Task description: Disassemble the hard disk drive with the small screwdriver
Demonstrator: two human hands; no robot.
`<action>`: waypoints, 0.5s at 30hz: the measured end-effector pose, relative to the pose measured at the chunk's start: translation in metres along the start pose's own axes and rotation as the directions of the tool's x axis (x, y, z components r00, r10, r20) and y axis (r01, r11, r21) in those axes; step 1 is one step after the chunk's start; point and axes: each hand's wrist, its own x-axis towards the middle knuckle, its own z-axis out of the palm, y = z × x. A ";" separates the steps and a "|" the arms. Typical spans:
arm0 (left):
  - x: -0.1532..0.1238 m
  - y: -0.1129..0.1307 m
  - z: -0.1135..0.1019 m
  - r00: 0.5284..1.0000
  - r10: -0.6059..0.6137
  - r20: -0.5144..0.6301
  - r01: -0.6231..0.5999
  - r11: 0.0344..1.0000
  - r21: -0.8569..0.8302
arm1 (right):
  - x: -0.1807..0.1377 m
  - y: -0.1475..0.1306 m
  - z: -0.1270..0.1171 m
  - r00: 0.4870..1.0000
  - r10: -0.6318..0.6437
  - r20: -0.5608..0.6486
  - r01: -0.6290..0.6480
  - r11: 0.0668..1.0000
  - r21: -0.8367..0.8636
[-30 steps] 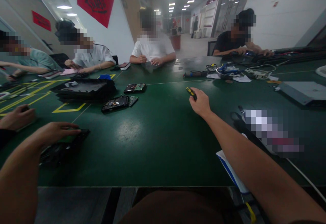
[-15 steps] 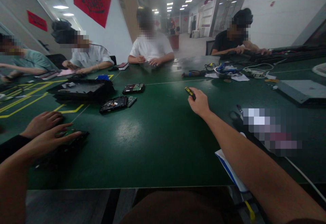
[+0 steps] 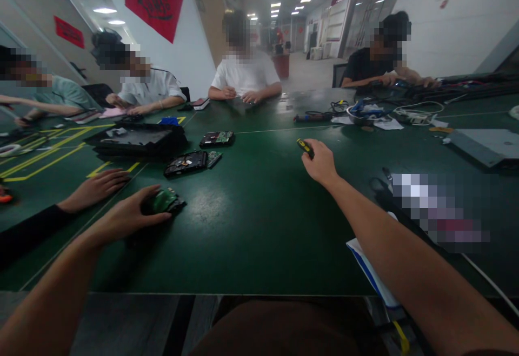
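My left hand (image 3: 133,213) grips a hard drive (image 3: 164,202) by its sides, thumb below and fingers above; a green circuit board shows on its upper face. It is just above or on the green table; I cannot tell which. My right hand (image 3: 320,161) is closed around a screwdriver (image 3: 305,147) with a yellow and black handle; its shaft is hidden. Ahead of my left hand lie an opened black hard drive (image 3: 185,163), a small circuit board (image 3: 214,159) touching or close beside it, and another drive (image 3: 217,139) with a green board.
A co-worker's hand (image 3: 99,187) rests left of mine. A black tray (image 3: 138,142) stands beyond it. Cables (image 3: 365,112) and a grey metal case (image 3: 482,145) lie at the right. Under my right forearm is a white and blue booklet (image 3: 367,269). Several people sit across the table (image 3: 259,226).
My left hand has moved right and slightly up with the hard drive, away from the co-worker's hand. My right hand holds the screwdriver in nearly the same place. The view has shifted slightly.
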 end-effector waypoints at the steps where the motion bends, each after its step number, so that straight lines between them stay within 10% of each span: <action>1: 0.009 0.013 0.010 0.997 0.063 0.049 -0.062 0.998 -0.028 | 0.000 -0.002 -0.001 1.000 0.002 -0.001 -0.002 1.000 -0.002; 9: 0.045 0.203 0.068 0.803 0.583 0.124 -0.547 0.803 -0.236 | 0.003 -0.019 -0.009 0.995 0.017 0.103 -0.023 0.998 0.063; 15: 0.048 0.257 0.090 0.719 0.692 0.057 -0.659 0.706 -0.261 | 0.002 -0.025 -0.019 0.963 0.097 0.251 -0.118 0.991 0.069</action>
